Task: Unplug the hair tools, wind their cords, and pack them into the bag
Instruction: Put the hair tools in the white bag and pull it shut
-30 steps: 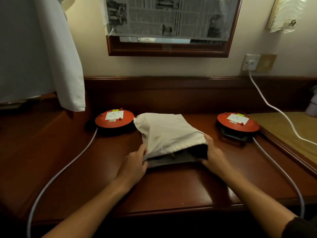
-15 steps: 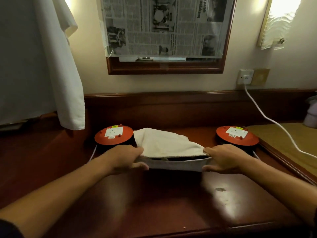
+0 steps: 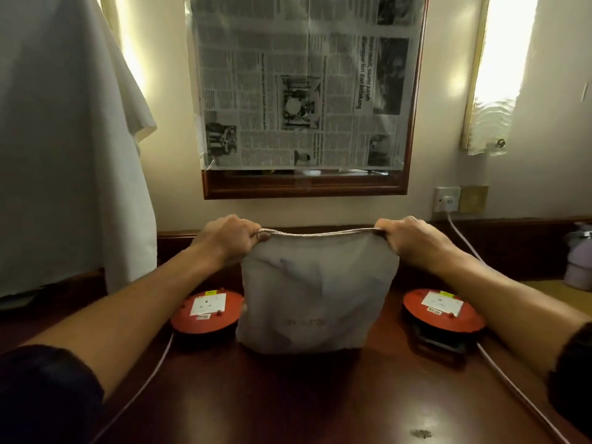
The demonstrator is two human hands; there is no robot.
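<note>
A pale cloth drawstring bag [image 3: 315, 299] stands upright at the middle of the dark wooden desk [image 3: 288, 398], its bottom on the desk and its sides bulging. My left hand [image 3: 229, 238] grips the bag's top left corner and my right hand [image 3: 408, 238] grips the top right corner, with the top edge stretched tight between them. The bag's mouth faces up and away, so whatever is inside is hidden. No hair tool shows outside the bag.
Two red round socket reels sit on the desk, one left [image 3: 208, 312] and one right [image 3: 443, 310] of the bag, each with a white cable trailing toward me. A plug [image 3: 448, 201] sits in the wall socket. A newspaper-covered mirror [image 3: 304, 91] hangs behind.
The bag lay flat on the desk with both hands at its open mouth. Both hands have lifted the mouth edge up, so the bag now stands upright, stretched between them.
</note>
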